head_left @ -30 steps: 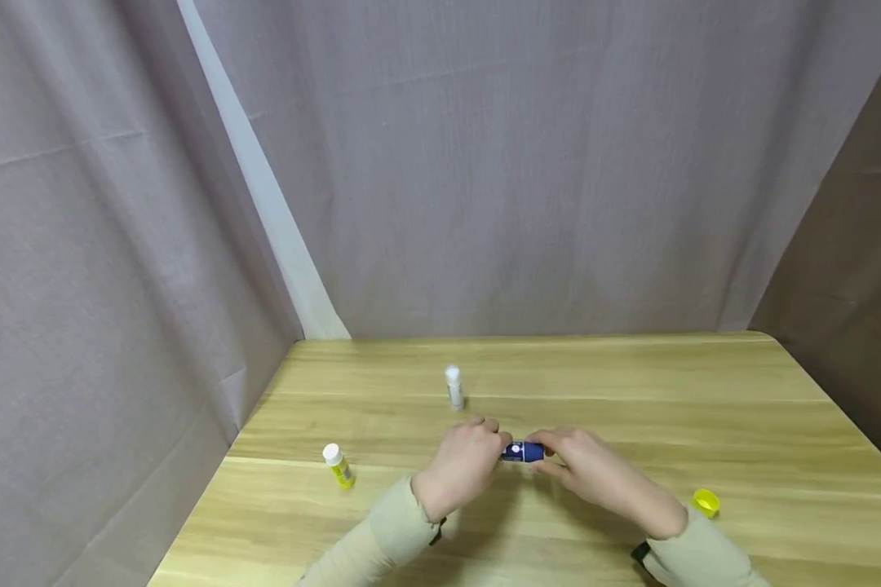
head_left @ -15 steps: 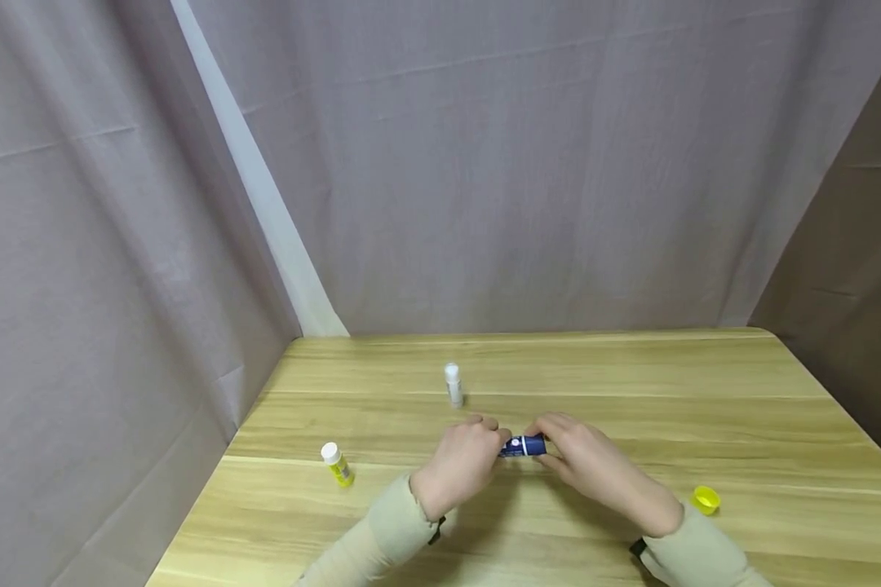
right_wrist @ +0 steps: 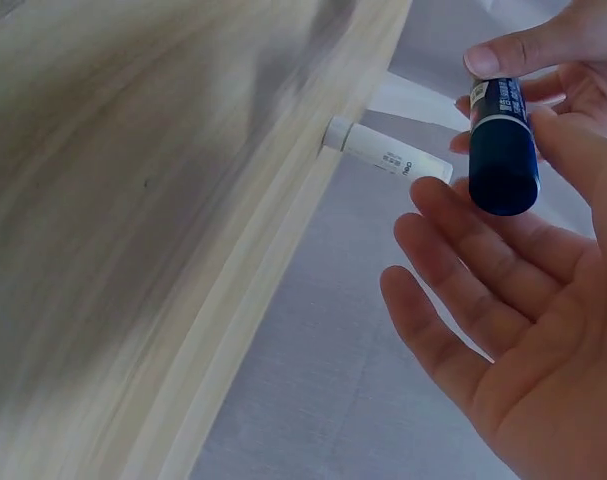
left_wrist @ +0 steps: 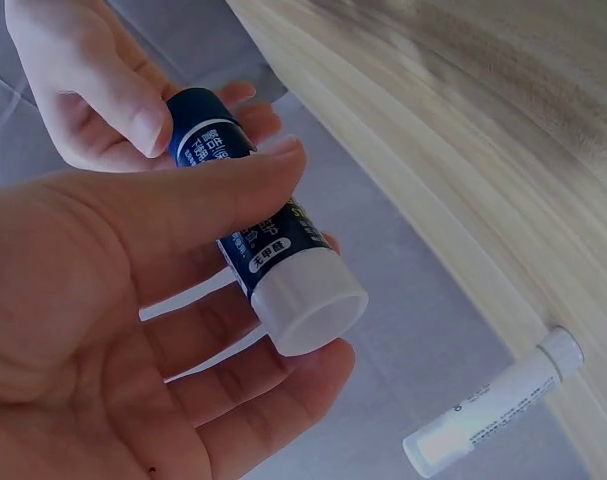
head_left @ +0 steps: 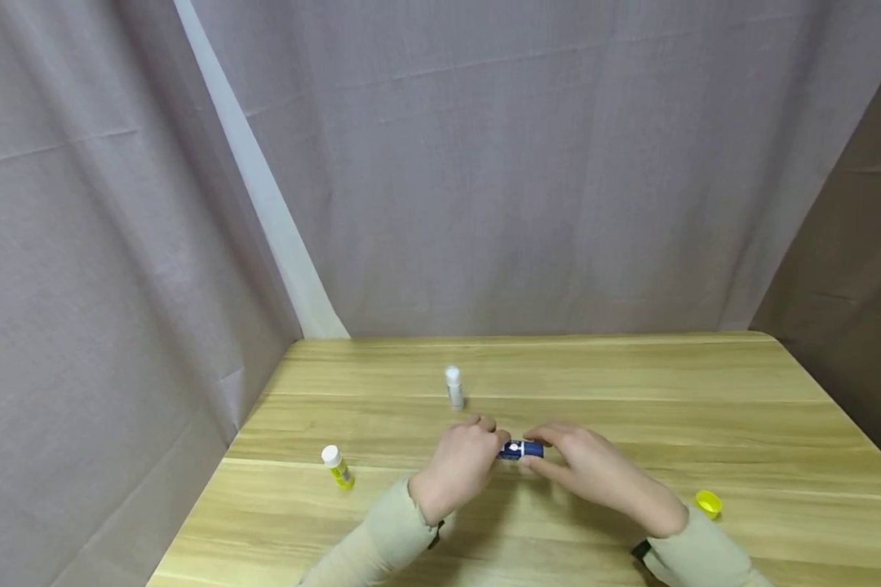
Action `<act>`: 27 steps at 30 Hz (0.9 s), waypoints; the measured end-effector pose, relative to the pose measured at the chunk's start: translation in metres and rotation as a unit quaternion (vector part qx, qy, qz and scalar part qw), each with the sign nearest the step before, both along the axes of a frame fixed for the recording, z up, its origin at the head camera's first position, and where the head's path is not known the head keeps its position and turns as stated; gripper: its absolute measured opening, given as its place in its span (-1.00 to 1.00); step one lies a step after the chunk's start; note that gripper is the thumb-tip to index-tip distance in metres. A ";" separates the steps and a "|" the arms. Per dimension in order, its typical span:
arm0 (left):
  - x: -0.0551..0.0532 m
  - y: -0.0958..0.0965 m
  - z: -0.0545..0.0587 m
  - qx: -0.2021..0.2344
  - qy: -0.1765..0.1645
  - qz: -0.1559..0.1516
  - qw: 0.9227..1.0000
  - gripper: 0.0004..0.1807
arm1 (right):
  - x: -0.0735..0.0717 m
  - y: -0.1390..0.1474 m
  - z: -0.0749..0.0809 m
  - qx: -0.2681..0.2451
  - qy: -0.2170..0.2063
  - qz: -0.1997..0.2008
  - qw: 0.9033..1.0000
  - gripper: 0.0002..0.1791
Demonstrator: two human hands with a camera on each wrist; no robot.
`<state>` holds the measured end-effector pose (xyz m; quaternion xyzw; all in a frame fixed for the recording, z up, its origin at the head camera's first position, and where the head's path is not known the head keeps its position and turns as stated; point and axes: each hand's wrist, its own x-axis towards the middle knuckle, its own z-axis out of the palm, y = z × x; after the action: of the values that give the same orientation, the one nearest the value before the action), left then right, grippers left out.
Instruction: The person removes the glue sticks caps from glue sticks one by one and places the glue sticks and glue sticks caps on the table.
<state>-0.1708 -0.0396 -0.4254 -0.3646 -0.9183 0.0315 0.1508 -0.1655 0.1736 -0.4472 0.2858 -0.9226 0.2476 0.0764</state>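
Observation:
A dark blue glue stick (head_left: 521, 450) with a white end (left_wrist: 313, 305) lies level between both hands, raised above the table. My left hand (head_left: 461, 463) grips its body, thumb across the printed label and fingers underneath, as the left wrist view shows. At the other end is the blue cap (right_wrist: 503, 170), pinched between the thumb and index finger of my right hand (head_left: 591, 473). The remaining right fingers are spread loosely below it in the right wrist view. Cap and body are together.
A white glue stick (head_left: 455, 389) stands upright behind the hands. Farther left stands a yellow glue stick (head_left: 338, 469), its white end up. Beside the right sleeve lies a yellow cap (head_left: 708, 504). Grey curtains (head_left: 529, 179) hang behind the wooden table (head_left: 631, 367).
The right thumb and fingers have shifted their hold on the blue cap, sliding back and then forward a little. My left hand has stayed nearly still around the glue stick.

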 end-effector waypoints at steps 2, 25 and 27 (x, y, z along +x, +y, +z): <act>0.000 -0.001 -0.001 0.002 -0.003 0.000 1.000 -0.86 | 0.000 0.000 -0.001 -0.003 0.003 0.007 1.000 -0.63; 0.002 -0.002 -0.005 0.003 -0.011 -0.001 1.000 -0.87 | 0.000 -0.001 -0.003 -0.019 0.027 0.016 0.999 -0.61; 0.002 -0.001 -0.005 0.005 -0.010 -0.001 1.000 -0.88 | 0.000 -0.001 -0.002 -0.024 0.023 0.020 0.999 -0.70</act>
<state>-0.1691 -0.0408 -0.4301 -0.3655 -0.9194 0.0229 0.1434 -0.1653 0.1721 -0.4495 0.3081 -0.9083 0.2649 0.0997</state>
